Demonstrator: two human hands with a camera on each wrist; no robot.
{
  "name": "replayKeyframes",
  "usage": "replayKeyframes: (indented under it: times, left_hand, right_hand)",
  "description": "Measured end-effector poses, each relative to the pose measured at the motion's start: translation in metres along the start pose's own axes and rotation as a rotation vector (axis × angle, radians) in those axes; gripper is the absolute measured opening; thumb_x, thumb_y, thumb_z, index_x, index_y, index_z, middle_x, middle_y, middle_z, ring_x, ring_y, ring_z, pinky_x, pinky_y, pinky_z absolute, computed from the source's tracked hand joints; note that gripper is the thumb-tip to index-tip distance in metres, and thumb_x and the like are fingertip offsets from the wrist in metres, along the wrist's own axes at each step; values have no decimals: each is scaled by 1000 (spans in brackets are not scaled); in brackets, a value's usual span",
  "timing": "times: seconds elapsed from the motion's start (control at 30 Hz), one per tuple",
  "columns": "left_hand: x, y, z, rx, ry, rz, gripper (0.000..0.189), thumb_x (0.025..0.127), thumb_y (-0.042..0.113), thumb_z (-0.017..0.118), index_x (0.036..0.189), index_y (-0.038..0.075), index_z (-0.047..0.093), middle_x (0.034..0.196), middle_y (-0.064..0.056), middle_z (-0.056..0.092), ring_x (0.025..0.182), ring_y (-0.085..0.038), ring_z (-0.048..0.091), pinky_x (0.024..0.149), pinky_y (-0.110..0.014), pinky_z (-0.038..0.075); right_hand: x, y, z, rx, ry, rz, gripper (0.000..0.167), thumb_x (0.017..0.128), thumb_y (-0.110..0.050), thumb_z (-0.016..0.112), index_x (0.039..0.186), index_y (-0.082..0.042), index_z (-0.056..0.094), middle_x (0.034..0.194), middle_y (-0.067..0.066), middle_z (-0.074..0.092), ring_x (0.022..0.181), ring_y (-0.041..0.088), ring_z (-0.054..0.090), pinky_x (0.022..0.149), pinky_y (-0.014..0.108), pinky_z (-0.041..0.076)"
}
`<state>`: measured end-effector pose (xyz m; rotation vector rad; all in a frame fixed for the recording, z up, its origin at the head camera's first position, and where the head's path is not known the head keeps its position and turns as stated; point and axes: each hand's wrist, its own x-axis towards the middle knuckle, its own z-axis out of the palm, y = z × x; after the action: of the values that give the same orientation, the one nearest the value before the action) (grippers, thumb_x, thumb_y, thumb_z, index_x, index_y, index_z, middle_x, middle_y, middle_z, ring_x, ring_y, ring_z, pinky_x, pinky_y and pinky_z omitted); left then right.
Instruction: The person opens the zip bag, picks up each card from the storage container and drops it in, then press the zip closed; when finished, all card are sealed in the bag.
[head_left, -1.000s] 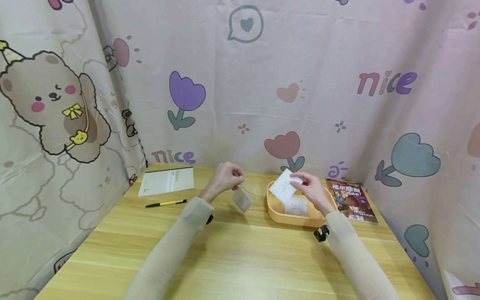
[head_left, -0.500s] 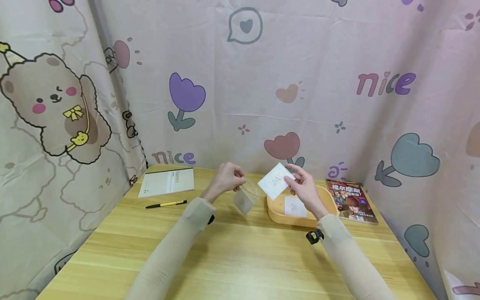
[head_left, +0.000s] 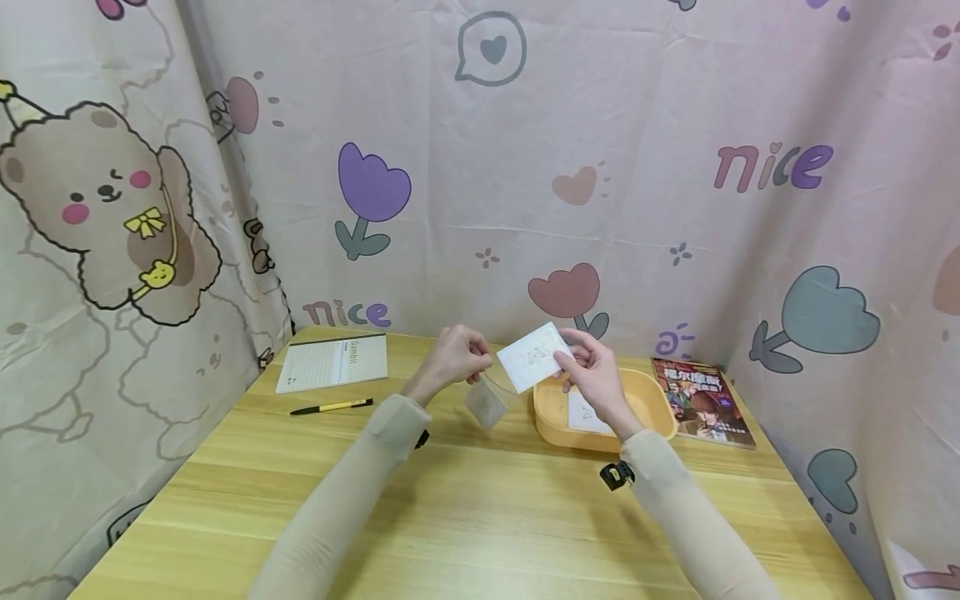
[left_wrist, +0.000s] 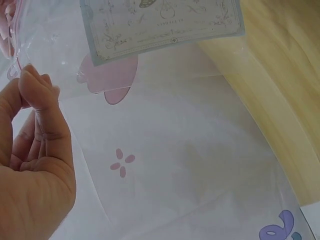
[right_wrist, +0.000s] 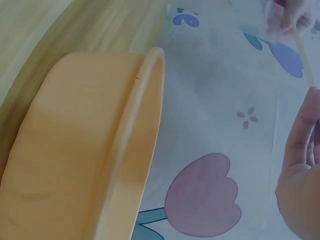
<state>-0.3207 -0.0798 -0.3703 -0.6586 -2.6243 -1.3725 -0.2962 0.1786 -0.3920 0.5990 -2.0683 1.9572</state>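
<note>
My left hand (head_left: 452,360) pinches the top edge of a clear zip bag (head_left: 487,403), which hangs over the table with a card inside. In the left wrist view, that card (left_wrist: 165,27) has an ornate printed border, and the hand (left_wrist: 42,145) grips near the bag's zip strip. My right hand (head_left: 596,379) holds a white card (head_left: 534,357) by its right side, thumb in front. The white card is tilted and overlaps the bag's upper right part in the head view. From the right wrist, the card (right_wrist: 304,57) shows nearly edge-on between both hands.
Below my right hand stands an orange tray (head_left: 651,402) with another white card (head_left: 583,414) in it. A comic-covered magazine (head_left: 708,404) lies right of the tray. Farther left are a notebook (head_left: 330,364) and a yellow-black pen (head_left: 332,407). A printed curtain (head_left: 465,167) hangs behind the table.
My right hand has brought the white card leftward from above the orange tray to the bag's mouth. My left hand and the bag have hardly moved.
</note>
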Motion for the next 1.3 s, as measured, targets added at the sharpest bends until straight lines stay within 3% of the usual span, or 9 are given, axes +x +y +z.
replayKeyframes:
  times: [0.23, 0.53, 0.77, 1.0, 1.3]
  left_hand:
    - [-1, 2, 0, 4, -5, 3, 11, 80, 3, 63, 75, 5, 72, 64, -5, 67, 46, -17, 61, 47, -29, 57]
    - [-2, 1, 0, -5, -3, 13, 11, 80, 2, 62, 74, 4, 71, 62, -5, 67, 44, -16, 61, 50, -39, 59]
    - [-1, 2, 0, -2, -1, 0, 11, 81, 1, 62, 74, 4, 70, 61, -5, 66, 45, -16, 61, 53, -43, 60]
    - [-1, 2, 0, 1, 4, -32, 10, 83, 3, 65, 76, 4, 71, 62, -6, 66, 46, -18, 61, 49, -35, 58]
    - [-1, 6, 3, -3, -4, -29, 9, 84, 3, 64, 78, 4, 71, 63, -6, 67, 47, -18, 61, 51, -37, 59]
  right_hand:
    - [-3, 0, 10, -30, 46, -29, 44, 91, -1, 64, 135, -2, 53, 90, 23, 70, 63, 28, 70, 45, 32, 56]
    - [-14, -23, 19, -120, 36, -92, 45, 90, 5, 62, 133, 6, 50, 93, 36, 65, 61, 8, 68, 46, 37, 57]
    - [-17, -26, 21, -196, 12, -123, 43, 89, 4, 65, 130, 4, 55, 89, 31, 68, 58, 8, 67, 47, 44, 56]
    - [-17, -33, 28, -336, -18, -250, 38, 86, 6, 67, 123, 6, 61, 78, 24, 70, 52, 2, 62, 41, 39, 54]
    - [-19, -33, 40, -415, -63, -276, 34, 84, 8, 69, 118, 7, 62, 74, 21, 70, 53, 28, 64, 41, 23, 52]
